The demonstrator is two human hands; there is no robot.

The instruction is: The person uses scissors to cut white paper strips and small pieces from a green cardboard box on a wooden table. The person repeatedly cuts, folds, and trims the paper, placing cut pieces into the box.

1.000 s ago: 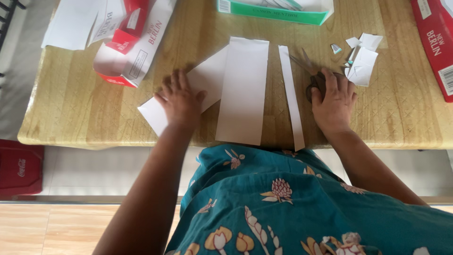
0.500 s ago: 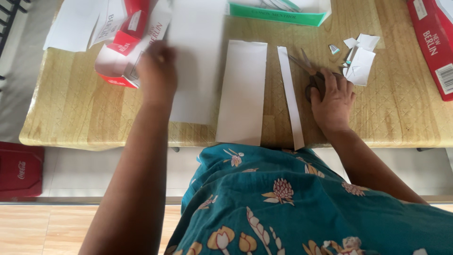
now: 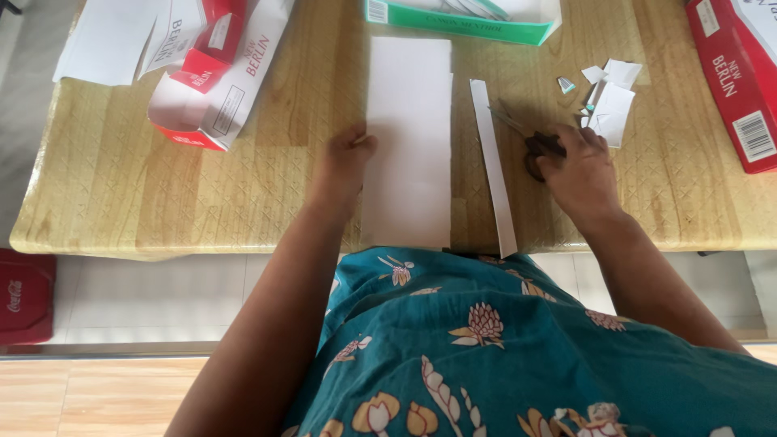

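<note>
White paper sheets stacked flat; scissors (rt of strip)

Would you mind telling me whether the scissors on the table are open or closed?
Cannot tell for certain: the right hand covers the handles of the scissors, and only narrow blades pointing away show, seemingly together.

A wooden table with a glossy, diamond-scored top spans the far part of the scene, catching soft daylight. Below its near edge lies pale tiled floor, with a band of tan wood-look flooring nearest, at left.
</note>
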